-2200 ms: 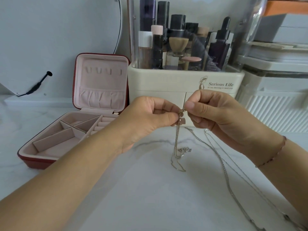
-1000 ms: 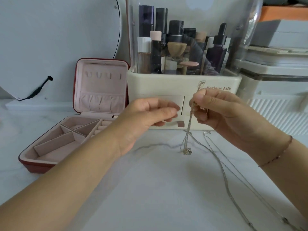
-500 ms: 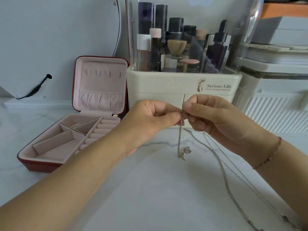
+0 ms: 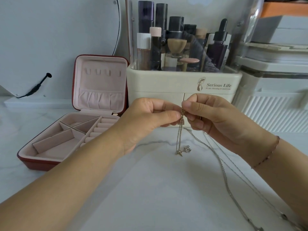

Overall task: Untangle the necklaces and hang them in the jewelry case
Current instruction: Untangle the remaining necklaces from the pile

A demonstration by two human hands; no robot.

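Note:
A thin gold necklace (image 4: 179, 137) hangs from my fingertips, its pendant end (image 4: 183, 150) touching the marble top. My left hand (image 4: 148, 119) and my right hand (image 4: 215, 117) meet at the top of the chain, both pinching it between thumb and forefinger. Two silver necklaces (image 4: 225, 177) trail from under my right hand across the marble toward the lower right corner. The red jewelry case (image 4: 41, 161) stands open at the left, its pink lid (image 4: 100, 84) upright with a row of small hooks and a gathered pocket, all bare.
A cream cosmetics organizer (image 4: 166, 85) full of bottles stands right behind my hands. White storage boxes (image 4: 275, 97) fill the right rear. A round mirror (image 4: 58, 39) with a black cable leans at the back left.
A second ago my left hand was off the chain while the right held it higher; since then the left hand came back and both pinch the top, the pendant lowered onto the marble.

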